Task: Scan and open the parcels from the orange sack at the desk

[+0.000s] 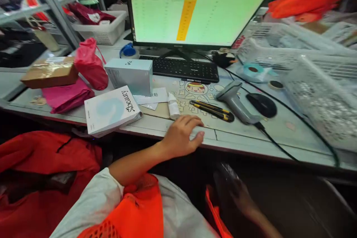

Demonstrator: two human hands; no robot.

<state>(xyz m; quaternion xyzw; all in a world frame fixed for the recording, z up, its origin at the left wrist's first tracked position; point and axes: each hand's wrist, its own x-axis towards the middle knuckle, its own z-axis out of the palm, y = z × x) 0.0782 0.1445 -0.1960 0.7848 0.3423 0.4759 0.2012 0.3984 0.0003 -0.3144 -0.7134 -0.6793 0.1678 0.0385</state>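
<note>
My left hand point(182, 135) rests on the desk's front edge, fingers loosely curved and apart, with nothing in it. Just beyond its fingertips lies a small white tube point(173, 106). A black and yellow utility knife point(213, 111) is to the right of it, beside a grey barcode scanner point(237, 102). Down in the shade under the desk, my right hand point(242, 195) is closed on a dark, shiny plastic-wrapped item point(225, 178); its exact kind is too dim to tell. A white "Sbeaury" box point(111, 109) lies at the desk edge to the left.
A pale blue box point(131, 76) stands behind the white one. Pink bags point(90, 65) and a taped brown carton point(51, 72) sit at left. Behind are a keyboard point(181, 67) and monitor point(181, 7). At right are a mouse point(261, 105), cables and white baskets point(279, 42).
</note>
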